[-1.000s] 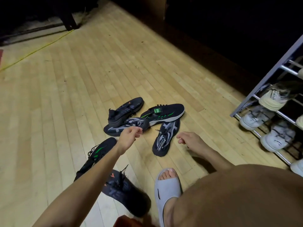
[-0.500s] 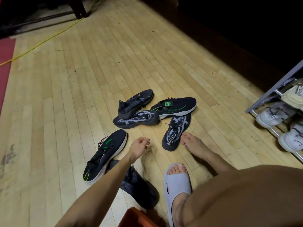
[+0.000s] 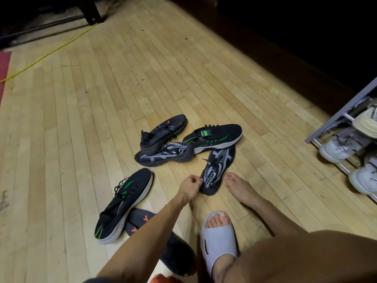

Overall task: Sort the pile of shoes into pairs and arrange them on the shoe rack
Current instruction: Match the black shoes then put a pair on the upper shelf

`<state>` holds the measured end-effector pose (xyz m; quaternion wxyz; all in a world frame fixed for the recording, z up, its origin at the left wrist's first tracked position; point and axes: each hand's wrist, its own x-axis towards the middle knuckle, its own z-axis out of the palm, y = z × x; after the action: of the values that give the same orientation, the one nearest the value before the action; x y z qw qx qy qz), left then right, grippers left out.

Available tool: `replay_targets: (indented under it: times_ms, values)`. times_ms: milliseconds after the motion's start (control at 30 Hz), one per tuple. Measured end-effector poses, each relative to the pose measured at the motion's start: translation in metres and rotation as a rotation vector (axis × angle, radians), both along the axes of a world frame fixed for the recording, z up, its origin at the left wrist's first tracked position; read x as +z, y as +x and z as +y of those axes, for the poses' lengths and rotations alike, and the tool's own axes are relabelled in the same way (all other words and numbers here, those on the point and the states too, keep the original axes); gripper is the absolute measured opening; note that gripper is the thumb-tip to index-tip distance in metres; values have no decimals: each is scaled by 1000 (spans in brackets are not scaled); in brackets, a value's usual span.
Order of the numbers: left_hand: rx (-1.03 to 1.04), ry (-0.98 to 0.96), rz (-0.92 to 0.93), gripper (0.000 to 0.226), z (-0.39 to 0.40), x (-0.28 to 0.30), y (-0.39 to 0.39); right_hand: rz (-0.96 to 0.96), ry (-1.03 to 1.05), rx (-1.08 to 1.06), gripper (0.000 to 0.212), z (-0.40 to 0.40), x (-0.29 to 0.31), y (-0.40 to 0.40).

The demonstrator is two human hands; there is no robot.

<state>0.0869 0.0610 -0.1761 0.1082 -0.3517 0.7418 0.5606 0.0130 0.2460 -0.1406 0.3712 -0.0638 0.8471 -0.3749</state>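
Head view is looking down on a wood floor [image 3: 81,139] with dark shoes scattered across it. At far left a red mat [image 3: 4,72] is showing at the edge, and a yellow cable [image 3: 51,52] is running across the boards. A green-striped shoe [image 3: 124,205] is lying with its heel over an orange-marked shoe [image 3: 163,242], which the left forearm is partly hiding. Farther back, a second orange-marked shoe [image 3: 163,131] is leaning on a grey-patterned shoe [image 3: 165,154], and a second green-striped shoe [image 3: 216,135] is lying just to their right, a green tag on its tongue. Below it, a second grey-patterned shoe [image 3: 216,172] is pointing its heel toward the person. The left hand [image 3: 189,187] is curling its fingers at that heel's left edge and seems to be pinching it, though the contact is hard to see. The right hand [image 3: 240,188] is hovering just beside the same heel on the right, fingers relaxed and holding nothing. A foot in a grey slide [image 3: 216,242] is standing near the bottom. At far right the rack [image 3: 336,117] is holding pale sneakers [image 3: 342,148] on its rails.
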Motion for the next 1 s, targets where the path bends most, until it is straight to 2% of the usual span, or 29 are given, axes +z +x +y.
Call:
replay_targets:
  times_ms: [233, 333, 433, 500, 567, 667, 800, 900, 1000]
  values:
    - [-90, -140, -142, 39, 6, -8, -20, -81, -17, -75, 65, 6, -16, -9]
    - [-121, -231, -196, 41, 6, -11, -26, -87, -13, -90, 67, 7, -20, -10]
    - [-268, -422, -225, 38, 9, -12, -29, -99, -6, -92, 59, 6, -20, -8]
    - [-312, -456, -245, 40, 10, -9, -34, -100, -1, -87, 55, 6, -19, -6]
    - [-348, -373, -276, 36, 9, -7, -41, -100, -13, -99, 52, 6, -18, -5]
    - [-421, -246, -319, 20, 21, -3, -42, -98, -63, -130, 44, 7, -18, -5]
    - [-341, -315, -227, 37, 33, -4, -32, -114, -31, -164, 39, 11, -19, -5]
    - [-246, -168, -159, 41, 37, -7, -29, -210, -69, -226, 32, 10, -21, -4]
    - [-173, -49, -190, 37, 45, -3, -32, -321, -182, -399, 34, 13, -20, -4]
